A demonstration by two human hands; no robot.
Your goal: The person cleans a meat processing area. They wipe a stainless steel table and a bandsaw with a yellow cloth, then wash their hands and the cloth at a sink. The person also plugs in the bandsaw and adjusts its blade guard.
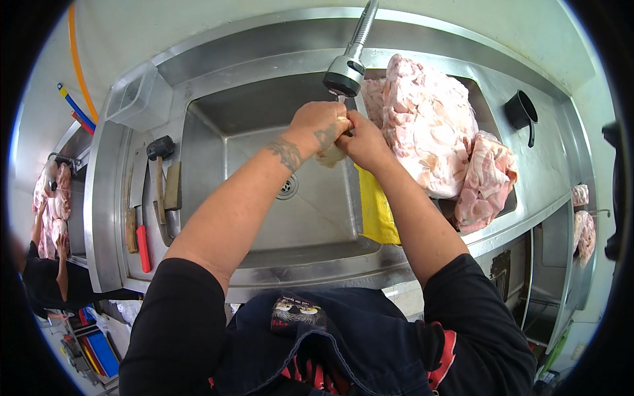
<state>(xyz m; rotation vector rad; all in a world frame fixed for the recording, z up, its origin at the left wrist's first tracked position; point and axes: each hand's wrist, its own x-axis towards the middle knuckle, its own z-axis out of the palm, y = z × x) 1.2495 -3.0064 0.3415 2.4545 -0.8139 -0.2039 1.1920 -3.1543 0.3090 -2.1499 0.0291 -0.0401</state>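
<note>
Here's the wide rectangular grey metal sink (pixel 323 221) across the centre, smooth with a soft satin sheen. At top centre, the silver ribbed metal tap hose (pixel 364 30) gleams like polished chrome. Just below, the small cream-coloured piece (pixel 330 157) looks soft and smooth. Over to the upper left, a clear boxy plastic tub (pixel 140 98), see-through and slick! Under it, a black rubber-looking mallet head (pixel 160 147), and a smooth red plastic-looking handle (pixel 143 247). Upper right, the big pale-pink meat block (pixel 426 125): moist, creased, uneven. Centre right, a bright yellow cloth-like sheet (pixel 376 211), matt.
</note>
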